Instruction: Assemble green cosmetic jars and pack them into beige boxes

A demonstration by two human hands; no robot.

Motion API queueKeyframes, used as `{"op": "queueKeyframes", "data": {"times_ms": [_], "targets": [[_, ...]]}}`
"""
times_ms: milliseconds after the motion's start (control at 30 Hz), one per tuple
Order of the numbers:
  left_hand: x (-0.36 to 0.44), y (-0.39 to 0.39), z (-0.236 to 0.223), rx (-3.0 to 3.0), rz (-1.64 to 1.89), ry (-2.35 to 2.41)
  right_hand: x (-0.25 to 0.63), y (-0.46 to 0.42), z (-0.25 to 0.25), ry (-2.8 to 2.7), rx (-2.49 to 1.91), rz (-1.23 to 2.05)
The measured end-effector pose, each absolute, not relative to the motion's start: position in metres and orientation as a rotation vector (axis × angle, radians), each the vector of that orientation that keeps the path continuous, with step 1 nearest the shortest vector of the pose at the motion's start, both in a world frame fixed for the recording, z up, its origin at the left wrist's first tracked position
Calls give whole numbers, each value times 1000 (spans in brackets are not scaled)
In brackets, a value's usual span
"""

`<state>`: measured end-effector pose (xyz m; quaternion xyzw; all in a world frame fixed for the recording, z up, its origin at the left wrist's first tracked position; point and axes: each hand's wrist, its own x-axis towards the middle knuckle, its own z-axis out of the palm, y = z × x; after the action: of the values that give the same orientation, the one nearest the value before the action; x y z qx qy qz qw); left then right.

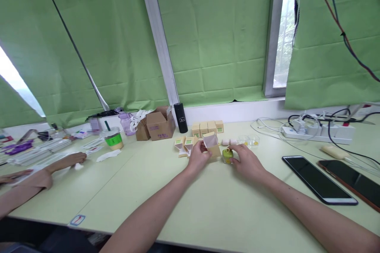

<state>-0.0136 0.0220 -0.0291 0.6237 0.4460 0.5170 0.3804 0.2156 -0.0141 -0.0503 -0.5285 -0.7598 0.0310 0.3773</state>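
Note:
My left hand (200, 156) is closed round a small kraft paper box (212, 146), whose open flap shows a pale inside. Just to its right, my right hand (245, 160) pinches a small green item in a clear cup (227, 156) at the table surface; its exact kind is hard to make out. Beside my left hand stand small open paper boxes (184, 144). Behind them is a row of closed paper boxes (208, 127). Small clear cups with yellow bits (249, 140) and pale pink pieces (229, 142) lie beyond my right hand.
A black bottle (181, 118) and a cardboard carton (160, 124) stand at the back. To the right lie two phones (319, 178), a power strip (317, 132) and cables. A drink cup (113, 138) is at left, near another person's hand (69, 161).

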Motion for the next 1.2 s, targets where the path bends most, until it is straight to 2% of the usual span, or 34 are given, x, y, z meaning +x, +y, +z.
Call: {"op": "queueKeyframes", "data": {"times_ms": [133,300,600,1200], "targets": [[-11,21,-36,1636,1130,1177,224,-12,-42,-1943,-1506,90],[-10,15,-39,1781,1060,1152,225,-12,-36,-1960,-1573,105],[-7,-3,-19,1858,1453,996,227,-9,-38,-1935,-1581,160],[-6,11,-20,1397,1384,948,231,-1,-48,-1973,-1418,270]]}}
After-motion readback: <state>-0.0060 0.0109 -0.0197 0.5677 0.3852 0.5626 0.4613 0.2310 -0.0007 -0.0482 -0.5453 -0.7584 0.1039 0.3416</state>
